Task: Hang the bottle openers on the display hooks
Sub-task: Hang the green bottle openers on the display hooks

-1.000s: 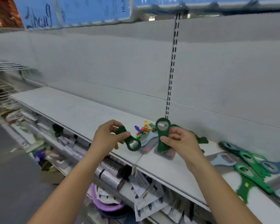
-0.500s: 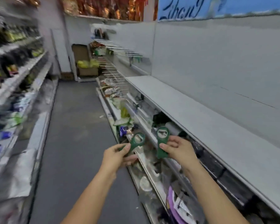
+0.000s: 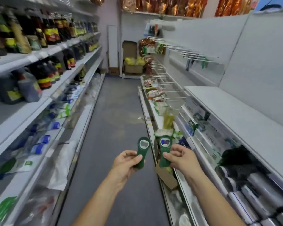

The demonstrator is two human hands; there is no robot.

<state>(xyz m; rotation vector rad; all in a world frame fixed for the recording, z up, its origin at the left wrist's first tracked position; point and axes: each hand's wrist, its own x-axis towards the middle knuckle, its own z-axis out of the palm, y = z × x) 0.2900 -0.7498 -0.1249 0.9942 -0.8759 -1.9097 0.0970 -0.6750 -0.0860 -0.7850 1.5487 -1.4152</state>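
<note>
The left hand (image 3: 126,162) pinches the lower handle of one green bottle opener (image 3: 142,152) between thumb and curled fingers, and the right hand (image 3: 180,158) grips a second green opener (image 3: 165,150) the same way. Both stand nearly upright, ring heads up and long axes running away from the wrists. The display hooks (image 3: 194,53) jut from the wall panel well above, ahead and to the right of both openers. The right hand is on the hooks' side, so it likely goes first, once its ring faces a hook tip.
</note>
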